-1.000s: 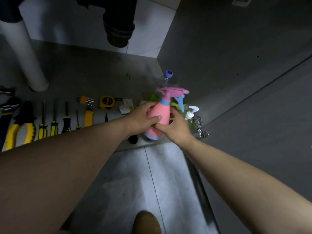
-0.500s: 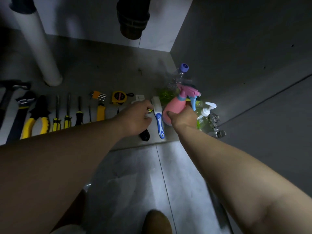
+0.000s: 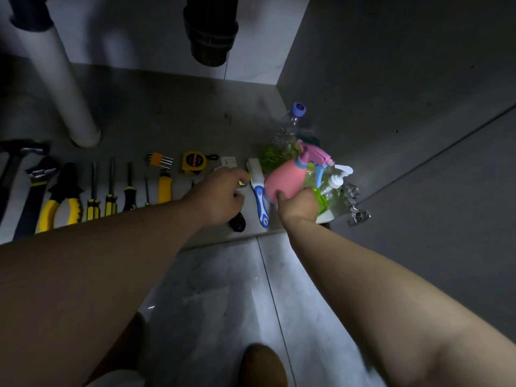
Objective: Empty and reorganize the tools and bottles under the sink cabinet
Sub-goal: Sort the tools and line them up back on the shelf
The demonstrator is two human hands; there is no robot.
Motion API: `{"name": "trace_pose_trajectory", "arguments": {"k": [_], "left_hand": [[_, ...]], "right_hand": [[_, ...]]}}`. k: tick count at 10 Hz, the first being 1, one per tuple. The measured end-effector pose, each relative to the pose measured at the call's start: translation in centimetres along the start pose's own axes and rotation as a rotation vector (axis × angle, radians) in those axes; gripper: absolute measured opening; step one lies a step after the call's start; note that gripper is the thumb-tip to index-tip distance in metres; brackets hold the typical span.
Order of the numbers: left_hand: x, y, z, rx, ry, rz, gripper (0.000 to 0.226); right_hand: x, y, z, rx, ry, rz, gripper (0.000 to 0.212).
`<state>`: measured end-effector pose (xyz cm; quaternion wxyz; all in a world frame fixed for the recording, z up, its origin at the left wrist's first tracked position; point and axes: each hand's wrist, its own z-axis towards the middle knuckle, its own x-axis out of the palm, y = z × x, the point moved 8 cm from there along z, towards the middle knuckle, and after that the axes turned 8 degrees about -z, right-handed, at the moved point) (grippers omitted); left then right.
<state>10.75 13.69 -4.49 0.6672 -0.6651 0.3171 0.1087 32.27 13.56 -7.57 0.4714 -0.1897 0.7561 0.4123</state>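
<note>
**Under the sink, right hand on the pink sprayer**

Against the right hand [image 3: 300, 203], the sprayer [image 3: 284, 181] stands tilted on the cabinet floor [image 3: 167, 115]. Its pink-and-blue trigger head leans away from the hand. The right hand's fingers [image 3: 280, 196] curl round the sprayer's lower side and grip it.

Just beyond the sprayer stands a clear bottle [image 3: 290, 127] with a purple cap and green liquid. To the right of the right hand, a pump bottle [image 3: 332, 188] with a white pump sits right beside the sprayer. Further right a metal hinge [image 3: 357, 210] hangs on the cabinet wall.

Between the two hands lies a brush [image 3: 259, 191], its white head away from the person and its blue-and-white handle toward them.

The left hand [image 3: 220, 195] is knuckles up, with its fingers bent down over something small and yellowish. Whether it holds that thing I cannot tell. A black object [image 3: 237, 222] pokes out from under its wrist.

Just beyond the left hand sit a tape measure [image 3: 194, 162] and hex keys [image 3: 159, 159]. To its left runs a row of tools:
- screwdrivers [image 3: 111, 191]
- pliers [image 3: 62, 201]
- a wrench [image 3: 36, 185]
- a hammer [image 3: 16, 155]

Well beyond the hands, a white pipe [image 3: 64, 88] meets the cabinet floor and a black drain [image 3: 210, 32] hangs above it. Below both forearms are pale tiles [image 3: 223, 289] and a brown shoe [image 3: 262, 364].
</note>
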Motion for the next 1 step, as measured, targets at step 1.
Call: {"name": "trace_pose_trajectory", "arguments": {"k": [1], "left_hand": [[0.36,-0.59,-0.43,-0.013,0.011,0.074,0.032]], "right_hand": [[0.99,-0.89,-1.72,0.009,0.156,-0.051,0.052]]}}
